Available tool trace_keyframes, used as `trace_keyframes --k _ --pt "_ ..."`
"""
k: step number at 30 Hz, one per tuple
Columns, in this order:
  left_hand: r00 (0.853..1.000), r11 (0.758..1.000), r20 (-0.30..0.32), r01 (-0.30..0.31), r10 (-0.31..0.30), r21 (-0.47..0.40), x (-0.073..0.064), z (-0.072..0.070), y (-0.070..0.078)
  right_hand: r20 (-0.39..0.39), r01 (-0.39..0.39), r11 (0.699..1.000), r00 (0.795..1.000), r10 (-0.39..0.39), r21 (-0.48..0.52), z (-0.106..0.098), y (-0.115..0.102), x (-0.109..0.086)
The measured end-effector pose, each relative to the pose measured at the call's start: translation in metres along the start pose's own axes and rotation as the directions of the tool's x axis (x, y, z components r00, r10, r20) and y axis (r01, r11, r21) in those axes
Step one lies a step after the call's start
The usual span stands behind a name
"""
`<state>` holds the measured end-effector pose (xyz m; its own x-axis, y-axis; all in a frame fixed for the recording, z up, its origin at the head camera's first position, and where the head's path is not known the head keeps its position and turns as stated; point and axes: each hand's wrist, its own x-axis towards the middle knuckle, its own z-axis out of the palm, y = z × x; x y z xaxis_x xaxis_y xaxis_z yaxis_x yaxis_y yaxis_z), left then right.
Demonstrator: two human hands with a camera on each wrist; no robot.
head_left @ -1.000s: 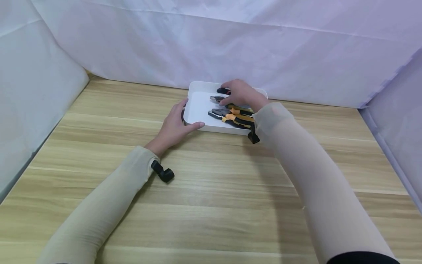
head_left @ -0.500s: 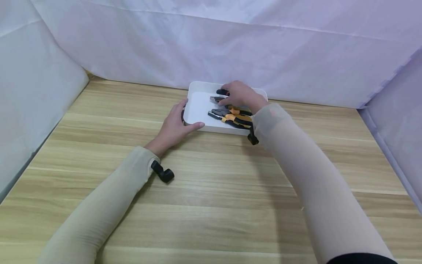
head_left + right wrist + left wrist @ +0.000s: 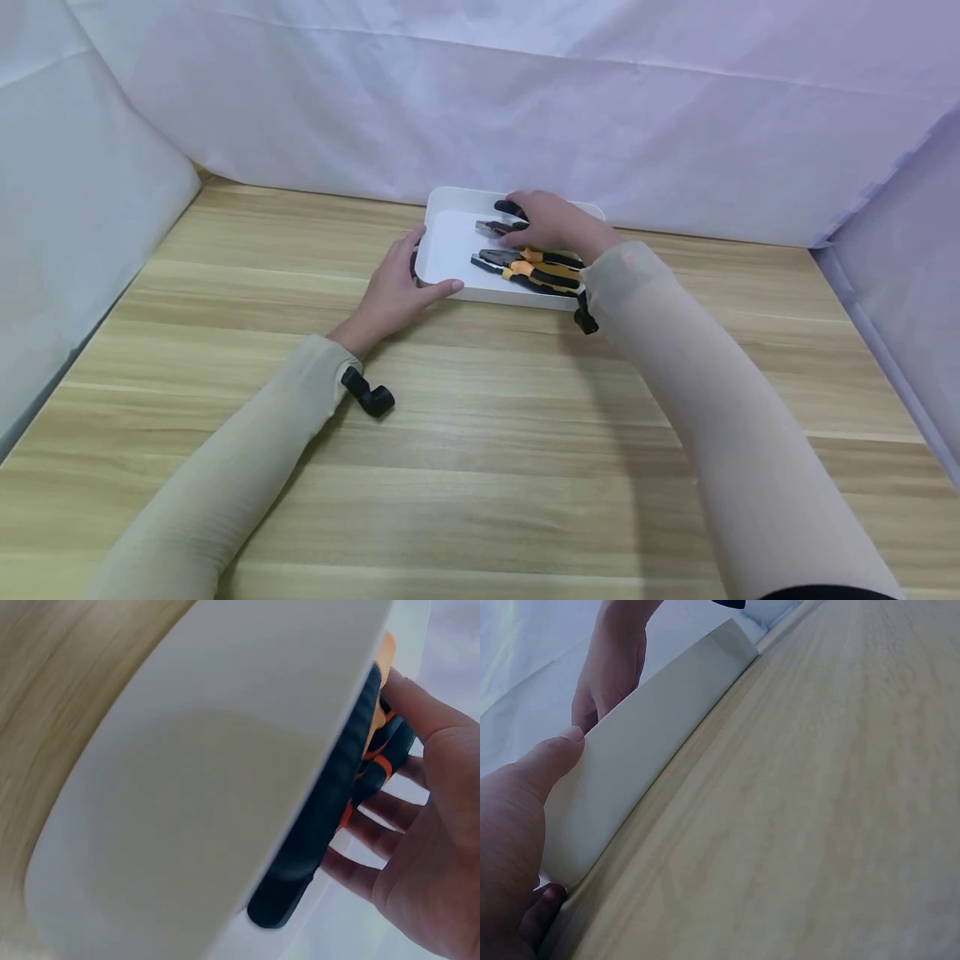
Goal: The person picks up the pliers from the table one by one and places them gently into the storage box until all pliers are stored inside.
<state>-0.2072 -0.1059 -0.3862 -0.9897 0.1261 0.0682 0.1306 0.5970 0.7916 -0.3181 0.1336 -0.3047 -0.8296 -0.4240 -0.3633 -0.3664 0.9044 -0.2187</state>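
A shallow white tray (image 3: 453, 237) stands at the back of the table with several pliers in it. My left hand (image 3: 393, 287) grips its left end, thumb (image 3: 570, 739) over the front wall and fingers round the side. Reaching into the tray from the right, my right hand (image 3: 551, 221) has thumb and fingers round pliers with black and orange handles (image 3: 386, 761), a black handle end (image 3: 510, 207) poking out at its fingertips. Pliers with yellow, orange and black handles (image 3: 543, 275) lie toward the front, heads to the left. My right hand partly hides the rear ones.
The wood-grain table (image 3: 450, 442) stretches in front of the tray. A white cloth wall (image 3: 480, 108) rises close behind it, with more cloth at both sides. Each sleeve cuff carries a small black camera mount (image 3: 371, 396).
My right hand has shifted slightly toward me and right inside the tray, its fingers around the rear pliers. The left hand stays on the tray's end.
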Motion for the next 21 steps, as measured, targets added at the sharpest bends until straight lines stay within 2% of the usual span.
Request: trace_keyframes --k 8,12,21 --pt "1.0 1.0 -0.013 -0.011 0.011 0.003 0.001 -0.003 -0.004 0.011 0.032 0.999 0.999 -0.032 -0.011 -0.003 0.015 -0.013" --pt "1.0 1.0 -0.021 -0.006 0.006 0.008 0.0 -0.006 -0.007 -0.018 0.057 0.998 0.998 -0.057 -0.007 -0.006 0.025 -0.023" --pt "1.0 1.0 -0.018 -0.013 0.013 0.003 0.002 -0.007 -0.01 -0.089 0.015 1.0 0.996 -0.015 0.004 -0.008 0.034 -0.044"
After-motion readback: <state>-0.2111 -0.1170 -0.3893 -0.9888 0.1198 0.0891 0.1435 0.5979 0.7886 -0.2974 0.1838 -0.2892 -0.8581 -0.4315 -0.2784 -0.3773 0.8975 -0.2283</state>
